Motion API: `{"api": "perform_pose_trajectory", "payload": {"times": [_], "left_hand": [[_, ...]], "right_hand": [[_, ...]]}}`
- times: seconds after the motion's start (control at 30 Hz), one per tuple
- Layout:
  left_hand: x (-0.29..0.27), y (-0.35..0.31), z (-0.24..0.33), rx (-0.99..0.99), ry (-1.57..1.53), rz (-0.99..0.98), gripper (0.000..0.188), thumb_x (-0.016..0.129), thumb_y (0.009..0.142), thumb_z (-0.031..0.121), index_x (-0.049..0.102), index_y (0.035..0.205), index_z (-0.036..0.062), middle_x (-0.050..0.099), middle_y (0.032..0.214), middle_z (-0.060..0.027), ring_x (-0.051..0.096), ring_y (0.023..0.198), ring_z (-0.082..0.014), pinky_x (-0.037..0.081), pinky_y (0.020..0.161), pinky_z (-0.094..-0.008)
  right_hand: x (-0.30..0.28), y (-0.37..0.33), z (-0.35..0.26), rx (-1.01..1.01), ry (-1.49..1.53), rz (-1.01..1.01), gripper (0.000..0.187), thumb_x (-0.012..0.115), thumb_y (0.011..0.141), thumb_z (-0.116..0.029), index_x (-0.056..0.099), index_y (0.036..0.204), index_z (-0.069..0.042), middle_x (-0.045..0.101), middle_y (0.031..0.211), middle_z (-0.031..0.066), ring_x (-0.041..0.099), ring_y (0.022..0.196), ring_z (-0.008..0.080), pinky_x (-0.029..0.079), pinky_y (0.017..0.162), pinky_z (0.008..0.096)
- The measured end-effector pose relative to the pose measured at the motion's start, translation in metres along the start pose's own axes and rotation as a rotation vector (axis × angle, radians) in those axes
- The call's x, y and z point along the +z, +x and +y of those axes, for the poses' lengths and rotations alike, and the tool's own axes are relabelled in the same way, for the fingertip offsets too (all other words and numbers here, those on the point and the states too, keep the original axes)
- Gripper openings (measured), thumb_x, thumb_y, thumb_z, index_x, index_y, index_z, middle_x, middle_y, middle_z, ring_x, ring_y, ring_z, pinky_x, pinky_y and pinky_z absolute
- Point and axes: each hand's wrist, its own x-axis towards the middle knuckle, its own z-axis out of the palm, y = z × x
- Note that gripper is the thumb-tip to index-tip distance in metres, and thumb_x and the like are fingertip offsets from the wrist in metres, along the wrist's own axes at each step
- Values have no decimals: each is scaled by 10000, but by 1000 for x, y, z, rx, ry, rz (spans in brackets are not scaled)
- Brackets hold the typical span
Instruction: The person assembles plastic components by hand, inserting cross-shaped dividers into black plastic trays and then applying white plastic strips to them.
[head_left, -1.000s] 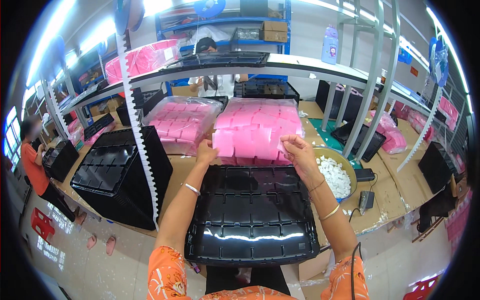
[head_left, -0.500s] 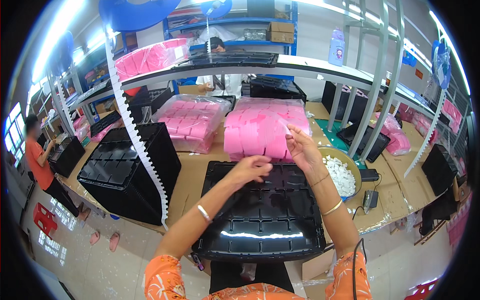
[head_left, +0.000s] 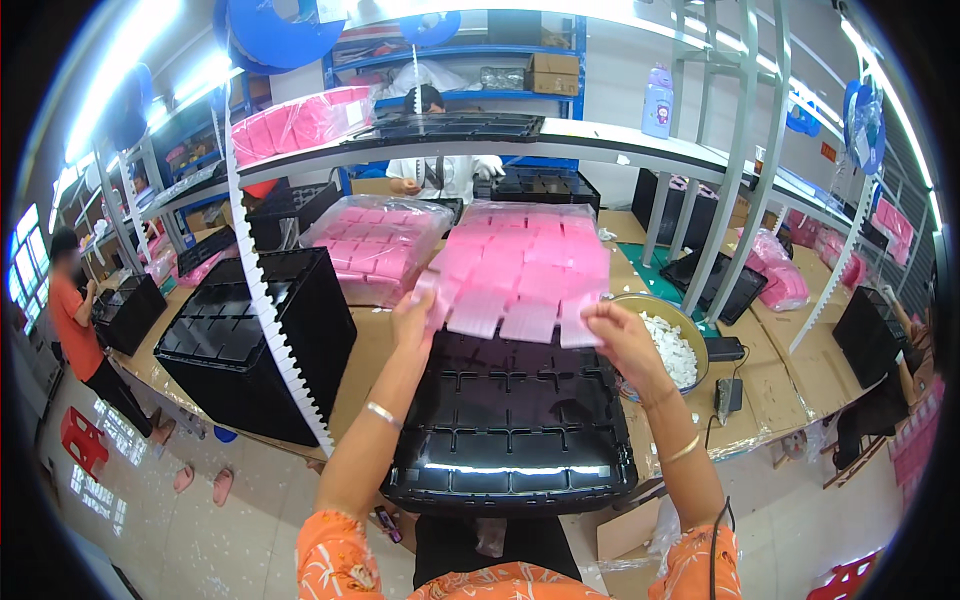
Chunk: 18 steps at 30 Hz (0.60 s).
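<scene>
A thin pink sheet (head_left: 530, 318), cut into joined squares, is stretched between my two hands above the black tray (head_left: 505, 420) in front of me. My left hand (head_left: 412, 318) grips its left corner. At the lower right corner my right hand (head_left: 622, 340) pinches it between thumb and fingers. Behind the sheet rises a stack of pink sheets (head_left: 520, 225) in clear plastic. The tray is shallow, glossy and divided into rectangular compartments. Close to my right hand sits a yellowish bowl (head_left: 708, 350) of small white pieces (head_left: 670, 352).
Tall stacks of black trays (head_left: 255, 345) stand on the left of the cardboard-covered table (head_left: 770, 390). Another bagged pink pile (head_left: 370, 240) lies back left. A toothed white strip (head_left: 268, 290) hangs in front of the left stack. Across the table, a person in white (head_left: 440, 175) faces me.
Both hands have moved apart, and a pink sheet is now spread between them. My left hand, empty before, has closed on its left corner. The person opposite has raised a gloved hand.
</scene>
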Motion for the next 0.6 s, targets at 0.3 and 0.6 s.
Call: {"api": "perform_pose_trajectory", "payload": {"times": [0.3, 0.6], "left_hand": [[-35, -199, 87, -133, 550, 3, 302, 639, 889, 8, 512, 1163, 9, 662, 828, -52, 610, 664, -94, 462, 540, -226], [-35, -246, 109, -183, 772, -71, 356, 618, 889, 8, 458, 1207, 24, 622, 697, -47, 527, 485, -77, 389, 379, -230]], "right_hand": [[-12, -102, 36, 17, -166, -32, 103, 638, 924, -50, 620, 1018, -13, 588, 808, -34, 518, 686, 14, 409, 581, 164], [11, -161, 39, 35, -203, 92, 69, 619, 937, -37, 620, 986, 11, 609, 835, -15, 546, 701, 17, 441, 588, 161]]}}
